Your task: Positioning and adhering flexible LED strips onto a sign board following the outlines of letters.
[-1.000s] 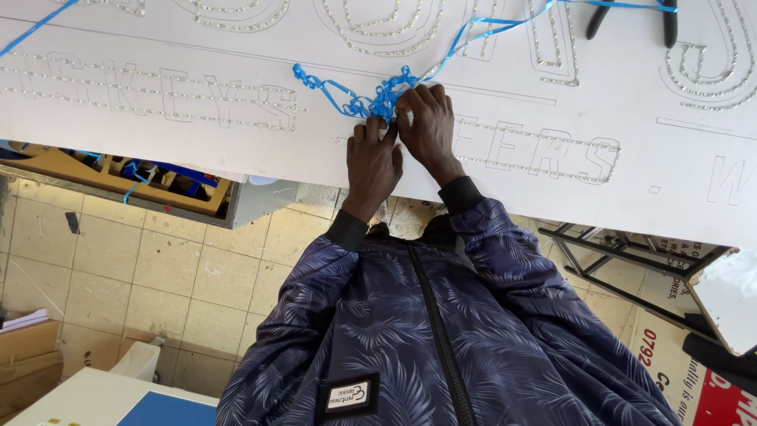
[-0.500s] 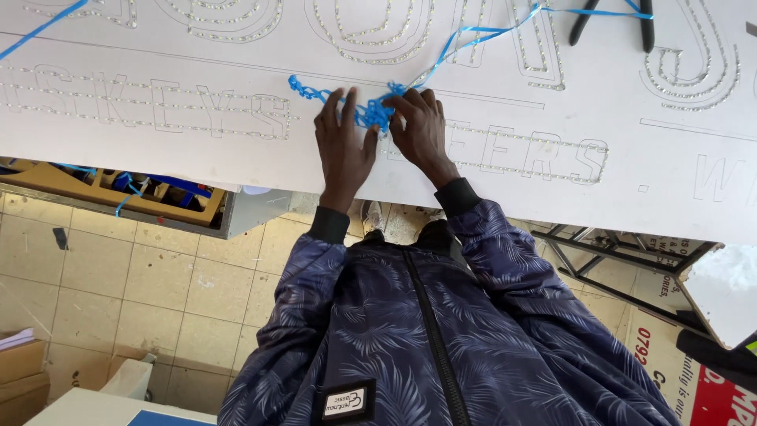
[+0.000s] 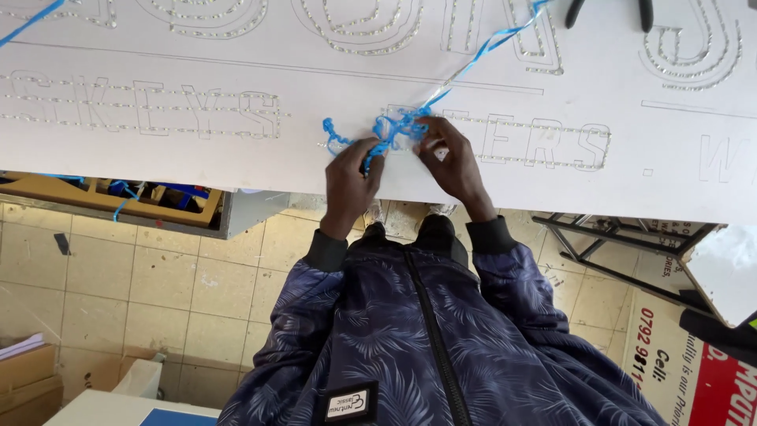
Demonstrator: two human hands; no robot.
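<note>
At the far left of the white board [image 3: 197, 158], small outlined letters [image 3: 142, 110] were seen, already filled with rows of tiny shiny beads, so this part was judged as finished. Under the board edge, a wooden tray [image 3: 102, 201] with blue pieces was visible above the tiled floor [image 3: 126, 276].

Near the middle, a tangled bunch of blue wire [image 3: 378, 130] was lying on the board, touching its matte, smooth surface. The wire looked thin, plastic-coated and curly. The left hand [image 3: 351, 181] was closed around the lower part of the bunch, with the fingers pinched on it. Just beside it, the right hand [image 3: 449, 162] was pressed on the board, its fingertips closed on the same wire at the outlined letters. One strand was stretched from the bunch up and to the right, over large beaded letters [image 3: 694, 47].

To the right, more small letters [image 3: 544, 146] appeared dotted too, while the thin outlines at the far right edge [image 3: 729, 158] seemed empty; this part was judged as left to do. Black handles [image 3: 607, 12] of a tool were lying at the top.
</note>
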